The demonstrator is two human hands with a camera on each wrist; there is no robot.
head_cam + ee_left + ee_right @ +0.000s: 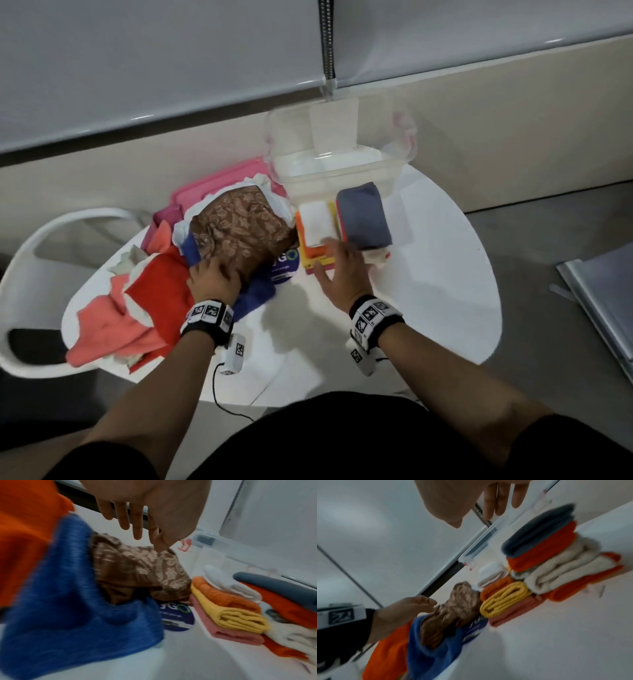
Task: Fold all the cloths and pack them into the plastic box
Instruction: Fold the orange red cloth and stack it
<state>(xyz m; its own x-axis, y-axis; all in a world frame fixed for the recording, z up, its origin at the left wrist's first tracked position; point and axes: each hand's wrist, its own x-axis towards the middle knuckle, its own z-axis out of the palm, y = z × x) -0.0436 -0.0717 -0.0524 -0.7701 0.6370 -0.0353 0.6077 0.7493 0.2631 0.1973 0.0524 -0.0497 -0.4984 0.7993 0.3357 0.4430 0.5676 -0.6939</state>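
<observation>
1. On the round white desk (428, 291), the head view alone shows the whole spread: an unfolded heap at the left, folded stacks in the middle, and the clear plastic box (337, 161) at the far edge.
2. In the heap, a brown patterned cloth (239, 229) lies on a blue cloth (68, 601), with a red cloth (161, 291) beside them.
3. The wrist views show layers the head view hides: a folded grey cloth (537, 530) over orange and cream ones, and a yellow cloth (505, 597) on a pink one.
4. The left hand (215, 277) rests on the brown cloth's near edge; its grip is apart, fingers straight.
5. The right hand (342, 270) hovers near the folded stacks, grip apart and holding nothing.
</observation>
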